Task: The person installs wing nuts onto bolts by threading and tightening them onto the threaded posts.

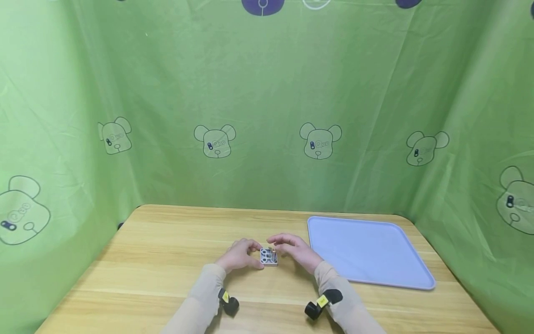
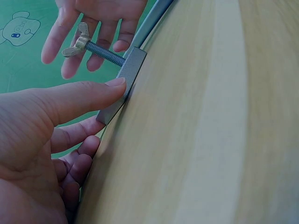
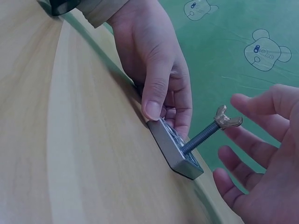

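A small grey metal block (image 3: pixel 170 151) with several round holes in its top lies flat on the wooden table. From it a threaded bolt (image 3: pixel 201 138) stands upright, and a brass-coloured wing nut (image 3: pixel 229 120) sits at the bolt's upper end. My left hand (image 1: pixel 239 256) pinches the block's left side between thumb and fingers. On the other side my right hand (image 1: pixel 297 250) is held around the wing nut, fingers spread and loosely bent, gripping nothing. Whether a right fingertip touches the wing nut, I cannot tell.
A pale blue-violet tray (image 1: pixel 367 250) lies at the table's right, just beyond my right hand. Green curtains (image 1: pixel 267 93) with bear-head prints enclose the table (image 1: pixel 167 241) at the back and both sides. Each wrist carries a small black camera (image 1: pixel 314 310).
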A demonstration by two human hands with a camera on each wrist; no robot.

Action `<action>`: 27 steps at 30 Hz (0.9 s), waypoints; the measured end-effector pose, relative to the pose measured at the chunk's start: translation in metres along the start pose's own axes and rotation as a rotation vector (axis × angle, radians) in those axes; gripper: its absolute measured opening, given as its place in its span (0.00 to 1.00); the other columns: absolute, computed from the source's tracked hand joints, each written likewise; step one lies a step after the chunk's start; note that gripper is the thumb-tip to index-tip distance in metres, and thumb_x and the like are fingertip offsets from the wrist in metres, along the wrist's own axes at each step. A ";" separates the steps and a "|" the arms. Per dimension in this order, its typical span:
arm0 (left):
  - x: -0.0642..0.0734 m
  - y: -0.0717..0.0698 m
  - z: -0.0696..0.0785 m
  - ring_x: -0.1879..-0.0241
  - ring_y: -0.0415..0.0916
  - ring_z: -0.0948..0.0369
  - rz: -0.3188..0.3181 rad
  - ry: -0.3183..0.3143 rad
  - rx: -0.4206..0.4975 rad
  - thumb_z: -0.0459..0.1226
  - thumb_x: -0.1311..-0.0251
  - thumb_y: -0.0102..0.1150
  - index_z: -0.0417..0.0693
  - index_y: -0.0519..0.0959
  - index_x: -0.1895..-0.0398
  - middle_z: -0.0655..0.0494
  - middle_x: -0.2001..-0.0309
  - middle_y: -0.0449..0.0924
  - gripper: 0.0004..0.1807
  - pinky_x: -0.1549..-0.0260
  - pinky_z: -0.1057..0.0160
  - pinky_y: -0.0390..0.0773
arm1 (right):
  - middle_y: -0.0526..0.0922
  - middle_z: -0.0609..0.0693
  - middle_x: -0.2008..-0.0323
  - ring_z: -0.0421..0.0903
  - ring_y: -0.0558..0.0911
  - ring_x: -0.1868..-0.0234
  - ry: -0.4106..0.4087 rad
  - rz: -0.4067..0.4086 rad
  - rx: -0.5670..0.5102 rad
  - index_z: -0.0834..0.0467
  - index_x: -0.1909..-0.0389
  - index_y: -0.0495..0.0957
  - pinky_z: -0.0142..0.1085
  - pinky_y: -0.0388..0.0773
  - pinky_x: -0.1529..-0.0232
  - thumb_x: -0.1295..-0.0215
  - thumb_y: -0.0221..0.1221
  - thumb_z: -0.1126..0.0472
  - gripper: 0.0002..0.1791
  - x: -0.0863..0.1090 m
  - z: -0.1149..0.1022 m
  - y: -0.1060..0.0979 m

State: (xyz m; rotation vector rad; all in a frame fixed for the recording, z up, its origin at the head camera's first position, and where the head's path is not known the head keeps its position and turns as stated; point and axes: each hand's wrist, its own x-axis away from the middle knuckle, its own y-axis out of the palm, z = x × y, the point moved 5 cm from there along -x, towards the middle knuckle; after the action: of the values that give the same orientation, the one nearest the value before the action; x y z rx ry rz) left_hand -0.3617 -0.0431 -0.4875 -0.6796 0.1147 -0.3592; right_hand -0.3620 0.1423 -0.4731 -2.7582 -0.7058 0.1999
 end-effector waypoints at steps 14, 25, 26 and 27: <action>0.000 0.000 0.000 0.53 0.67 0.55 0.000 0.001 -0.003 0.42 0.63 0.77 0.51 0.80 0.53 0.52 0.54 0.76 0.28 0.51 0.47 0.69 | 0.78 0.55 0.40 0.53 0.71 0.37 0.018 -0.031 0.060 0.56 0.45 0.78 0.49 0.64 0.38 0.36 0.52 0.61 0.19 0.002 0.000 0.001; 0.000 0.000 0.000 0.53 0.67 0.56 0.002 0.002 -0.002 0.42 0.63 0.77 0.51 0.80 0.53 0.53 0.54 0.76 0.28 0.51 0.49 0.69 | 0.79 0.55 0.45 0.52 0.72 0.40 0.027 0.021 0.079 0.57 0.48 0.78 0.49 0.63 0.38 0.41 0.61 0.61 0.18 -0.001 0.003 -0.001; 0.000 0.000 0.000 0.53 0.67 0.56 0.002 0.002 -0.002 0.42 0.63 0.77 0.51 0.80 0.53 0.53 0.54 0.76 0.28 0.51 0.49 0.69 | 0.79 0.55 0.46 0.52 0.72 0.41 0.023 0.022 0.082 0.57 0.49 0.78 0.50 0.62 0.38 0.41 0.61 0.61 0.18 -0.001 0.004 -0.001; 0.000 0.000 0.000 0.53 0.67 0.56 0.002 0.003 -0.003 0.42 0.63 0.77 0.51 0.80 0.53 0.53 0.54 0.76 0.28 0.51 0.49 0.69 | 0.80 0.54 0.46 0.51 0.73 0.41 0.022 0.025 0.087 0.57 0.49 0.78 0.50 0.62 0.38 0.41 0.62 0.61 0.18 -0.002 0.004 -0.001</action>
State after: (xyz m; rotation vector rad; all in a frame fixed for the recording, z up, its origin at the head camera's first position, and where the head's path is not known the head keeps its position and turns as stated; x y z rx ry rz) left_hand -0.3622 -0.0432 -0.4876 -0.6824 0.1186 -0.3581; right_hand -0.3647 0.1432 -0.4768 -2.6836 -0.6412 0.2006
